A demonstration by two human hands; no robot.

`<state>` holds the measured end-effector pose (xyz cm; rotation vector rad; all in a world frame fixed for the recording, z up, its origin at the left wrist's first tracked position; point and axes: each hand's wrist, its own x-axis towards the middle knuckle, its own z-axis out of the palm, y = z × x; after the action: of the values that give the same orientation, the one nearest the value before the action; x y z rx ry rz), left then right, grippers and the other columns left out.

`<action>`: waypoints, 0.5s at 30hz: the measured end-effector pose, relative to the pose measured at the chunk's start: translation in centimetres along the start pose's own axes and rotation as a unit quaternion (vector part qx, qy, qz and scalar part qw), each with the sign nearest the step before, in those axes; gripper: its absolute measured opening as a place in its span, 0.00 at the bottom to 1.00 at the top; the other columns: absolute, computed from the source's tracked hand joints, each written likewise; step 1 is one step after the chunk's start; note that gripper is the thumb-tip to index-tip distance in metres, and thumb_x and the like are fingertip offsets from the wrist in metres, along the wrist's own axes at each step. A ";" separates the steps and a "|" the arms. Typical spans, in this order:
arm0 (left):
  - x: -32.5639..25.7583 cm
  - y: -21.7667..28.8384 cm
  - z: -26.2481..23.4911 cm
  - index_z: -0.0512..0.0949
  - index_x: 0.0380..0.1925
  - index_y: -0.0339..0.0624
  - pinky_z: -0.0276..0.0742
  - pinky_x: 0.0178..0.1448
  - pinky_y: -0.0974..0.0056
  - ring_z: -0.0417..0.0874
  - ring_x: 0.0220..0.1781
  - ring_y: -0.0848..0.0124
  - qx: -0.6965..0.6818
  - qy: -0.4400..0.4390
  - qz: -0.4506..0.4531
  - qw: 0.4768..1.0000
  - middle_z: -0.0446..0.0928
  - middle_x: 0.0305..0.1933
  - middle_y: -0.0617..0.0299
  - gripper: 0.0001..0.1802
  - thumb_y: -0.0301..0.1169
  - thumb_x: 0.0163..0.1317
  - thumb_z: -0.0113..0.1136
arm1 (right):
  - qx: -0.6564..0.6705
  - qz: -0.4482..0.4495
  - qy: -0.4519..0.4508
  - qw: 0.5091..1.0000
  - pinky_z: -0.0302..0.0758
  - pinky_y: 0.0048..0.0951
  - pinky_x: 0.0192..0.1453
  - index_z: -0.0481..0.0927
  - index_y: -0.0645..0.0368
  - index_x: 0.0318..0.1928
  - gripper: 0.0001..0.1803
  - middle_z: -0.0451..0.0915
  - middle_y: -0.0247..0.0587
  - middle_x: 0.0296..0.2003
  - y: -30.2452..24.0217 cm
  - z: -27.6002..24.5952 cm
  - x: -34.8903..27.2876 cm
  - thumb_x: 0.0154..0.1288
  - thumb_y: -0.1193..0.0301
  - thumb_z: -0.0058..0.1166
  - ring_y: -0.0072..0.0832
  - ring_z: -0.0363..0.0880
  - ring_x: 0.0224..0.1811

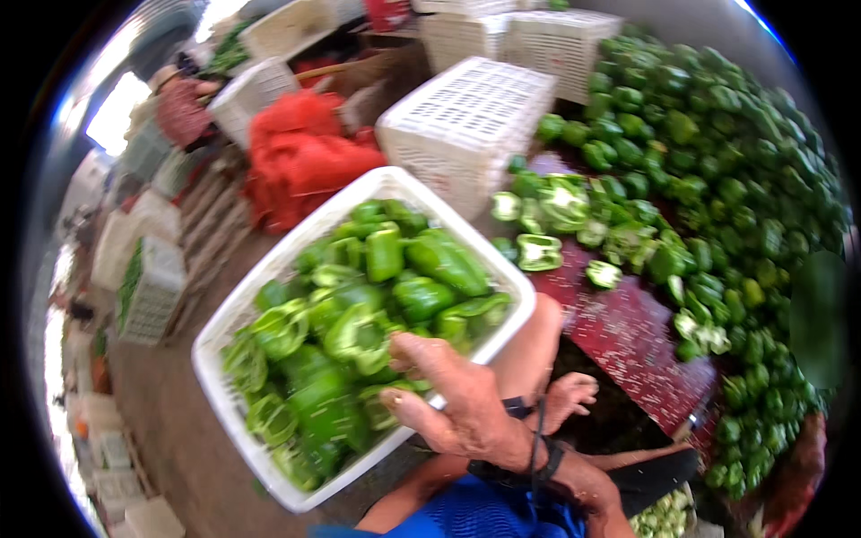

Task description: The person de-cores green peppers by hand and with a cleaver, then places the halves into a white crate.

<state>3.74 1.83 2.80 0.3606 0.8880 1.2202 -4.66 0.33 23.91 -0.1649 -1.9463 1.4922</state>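
My right hand (462, 394) reaches over a white plastic basket (235, 448) filled with green bell peppers (386, 255). Its thumb and fingers are apart just above the peppers, and I see nothing held in them. Several peppers in the basket are cut or hollowed, such as the pepper half (359, 336) beside my fingers. My left hand (569, 396) is right of the basket near my bare knee, partly blurred. Its fingers look slightly bent and apart, with nothing visible in them. Dark bands circle both wrists, and a cord hangs by the right one.
A large heap of green peppers (717, 161) covers the right side, with cut pieces (565, 202) along a dark red, seed-strewn surface (619, 332). An overturned white crate (466, 117) and red mesh sacks (300, 148) stand behind the basket. Another person (184, 108) sits far left among crates.
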 end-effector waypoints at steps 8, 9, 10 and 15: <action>1.7 -2.9 -0.6 0.74 0.51 0.37 0.81 0.37 0.68 0.81 0.37 0.73 -0.040 -0.012 -0.007 0.999 0.78 0.37 0.60 0.15 0.33 0.71 0.48 | -0.368 0.123 0.207 0.898 0.78 0.36 0.39 0.81 0.61 0.41 0.09 0.82 0.47 0.34 13.9 -16.7 -2.3 0.59 0.78 0.57 0.41 0.82 0.32; 1.5 -2.7 -0.3 0.74 0.51 0.37 0.81 0.37 0.68 0.81 0.37 0.73 -0.039 -0.015 -0.009 0.999 0.78 0.37 0.60 0.15 0.33 0.71 0.48 | -0.391 0.125 0.212 0.887 0.77 0.37 0.39 0.81 0.61 0.40 0.07 0.81 0.48 0.31 15.0 -17.6 -2.0 0.60 0.78 0.55 0.43 0.81 0.32; 1.2 -2.6 0.0 0.74 0.49 0.37 0.81 0.36 0.68 0.80 0.36 0.73 -0.049 0.006 -0.026 0.998 0.77 0.37 0.59 0.14 0.34 0.70 0.51 | -0.388 0.129 0.210 0.888 0.77 0.39 0.43 0.81 0.60 0.40 0.08 0.81 0.48 0.34 16.1 -18.0 -1.5 0.59 0.77 0.55 0.44 0.81 0.37; 0.6 -1.4 -0.6 0.73 0.43 0.37 0.79 0.39 0.70 0.79 0.38 0.74 -0.097 0.018 -0.045 0.994 0.75 0.36 0.62 0.15 0.38 0.66 0.58 | -0.556 0.034 0.113 0.823 0.72 0.44 0.48 0.77 0.60 0.37 0.10 0.77 0.45 0.37 23.0 -17.1 1.7 0.52 0.78 0.50 0.45 0.76 0.43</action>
<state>4.24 1.79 1.22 0.1422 0.7999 1.2196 -2.83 22.75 6.05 -0.8696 -2.3617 0.1597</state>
